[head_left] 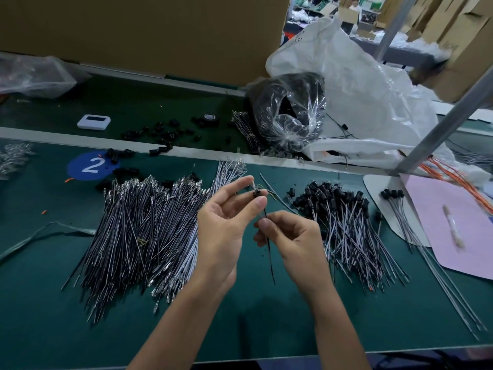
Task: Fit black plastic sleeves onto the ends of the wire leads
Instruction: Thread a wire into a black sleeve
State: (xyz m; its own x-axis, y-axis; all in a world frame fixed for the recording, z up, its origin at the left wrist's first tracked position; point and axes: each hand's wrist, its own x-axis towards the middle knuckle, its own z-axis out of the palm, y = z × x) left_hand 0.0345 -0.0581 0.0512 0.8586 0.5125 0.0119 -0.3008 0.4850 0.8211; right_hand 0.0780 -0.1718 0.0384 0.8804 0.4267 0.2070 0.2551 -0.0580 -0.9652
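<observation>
Left hand (226, 212) pinches black plastic sleeve (257, 193), other fingers loosely spread. Right hand (288, 236) pinches black wire lead (270, 252) just below.

Your left hand (224, 222) pinches the sleeve (257, 193), and its fingertips cover most of it, so whether the lead (269, 252) sits inside cannot be told. Your right hand (290, 236) pinches that lead and hides a stretch of it behind thumb and forefinger. Both your forearms run off the bottom edge. The terminals on the loose leads (144, 222) are too small to make out. The pink sheet (474, 249) and orange wires (450, 180) are cut by the right edge, the clear bag (32, 76) by the left. Wrinkled film blurs what fills the dark bag (288, 113). The display on the white device (94, 122) is unreadable
</observation>
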